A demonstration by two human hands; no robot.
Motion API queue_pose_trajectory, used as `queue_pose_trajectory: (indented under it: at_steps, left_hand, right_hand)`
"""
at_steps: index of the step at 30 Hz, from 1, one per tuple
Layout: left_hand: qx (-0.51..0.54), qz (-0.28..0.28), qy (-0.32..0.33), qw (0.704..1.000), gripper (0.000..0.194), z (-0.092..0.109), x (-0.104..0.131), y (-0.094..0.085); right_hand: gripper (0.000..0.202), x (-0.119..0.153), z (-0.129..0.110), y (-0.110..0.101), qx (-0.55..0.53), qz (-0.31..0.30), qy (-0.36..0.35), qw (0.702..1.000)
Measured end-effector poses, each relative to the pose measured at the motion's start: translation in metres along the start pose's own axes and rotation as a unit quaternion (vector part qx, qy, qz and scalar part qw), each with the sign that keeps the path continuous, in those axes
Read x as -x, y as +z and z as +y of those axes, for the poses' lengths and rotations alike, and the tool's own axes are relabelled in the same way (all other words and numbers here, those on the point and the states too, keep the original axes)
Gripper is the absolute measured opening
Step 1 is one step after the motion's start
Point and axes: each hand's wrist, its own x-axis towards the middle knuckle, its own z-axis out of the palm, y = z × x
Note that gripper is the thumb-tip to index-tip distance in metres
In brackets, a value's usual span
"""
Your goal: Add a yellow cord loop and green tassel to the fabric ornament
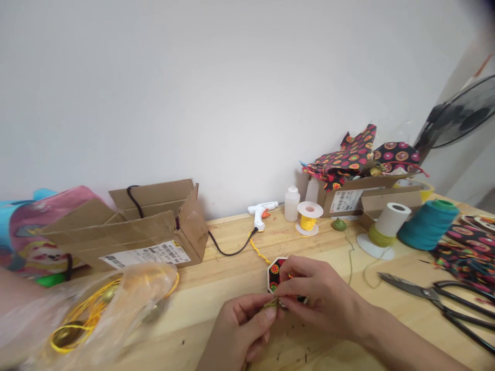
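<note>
Head view: left hand (245,325) pinching olive cord (271,304) between thumb and forefinger; right hand (323,293) meeting it at same spot, exact hold hidden by fingers. Octagonal patterned piece (274,273) just beyond fingertips, partly covered by right hand. For neat work, best judged: left pinch firm and close to working point, right fingers making small, even pulls, scissors (431,293) well apart at right.
</note>
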Motion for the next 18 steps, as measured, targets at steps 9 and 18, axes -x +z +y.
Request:
queue_pose_trajectory:
  at_steps: [9, 18]
  left_hand:
    - [-0.027, 0.000, 0.013, 1.000, 0.028, 0.0012, 0.0014, 0.0021]
    - [-0.034, 0.011, -0.010, 0.999, 0.033, -0.0013, -0.0014, 0.0002]
  right_hand:
    - [0.018, -0.0020, 0.0034, -0.0016, 0.051, 0.002, -0.035, 0.998]
    - [0.017, -0.0030, 0.0001, -0.0019, 0.035, -0.002, -0.020, 0.999]
